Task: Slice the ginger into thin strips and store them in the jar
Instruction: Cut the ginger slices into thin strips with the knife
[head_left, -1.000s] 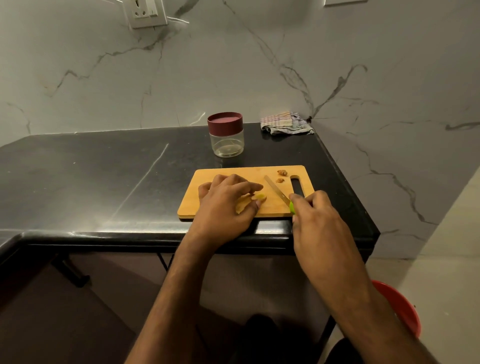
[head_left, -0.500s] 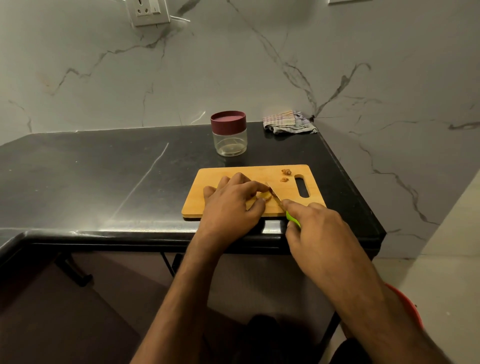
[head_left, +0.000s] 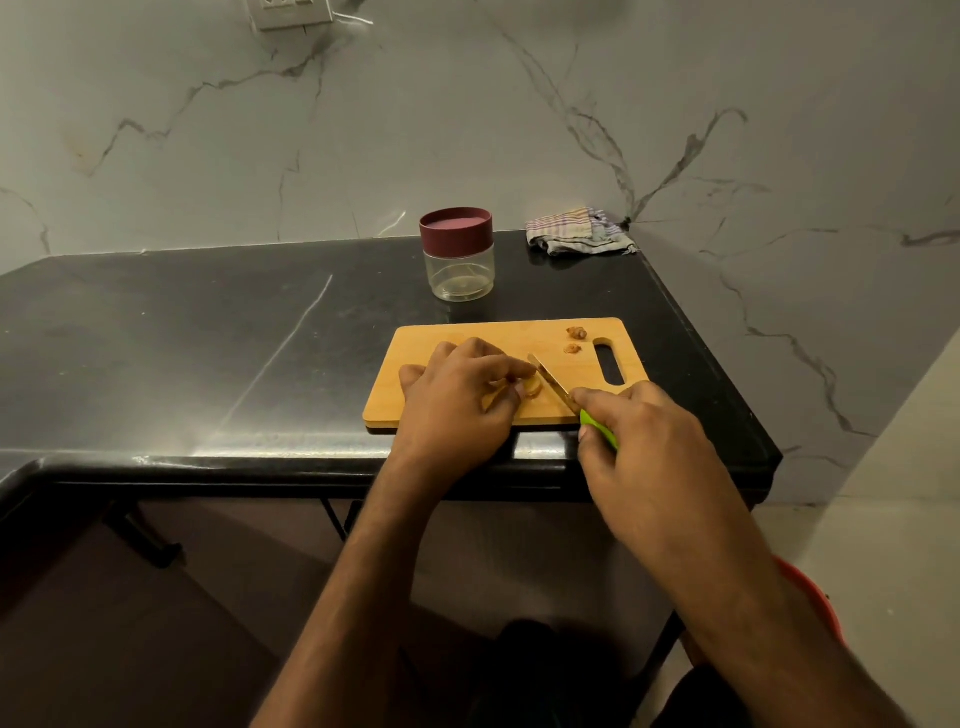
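Head view: left hand (head_left: 457, 400) pinching ginger (head_left: 531, 387) near cutting board's (head_left: 467, 332) front edge; right hand (head_left: 639, 441) curled round green-handled knife (head_left: 553, 387), blade touching ginger. Lidded jar (head_left: 458, 254) behind board, toward countertop's (head_left: 208, 338) back edge.

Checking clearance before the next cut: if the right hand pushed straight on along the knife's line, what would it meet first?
Likely the ginger pinched by the left hand; the knife tip already sits beside it, though exact depth is unclear.

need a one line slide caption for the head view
Left hand steadies ginger on the cutting board; right hand slices with a green-handled knife.
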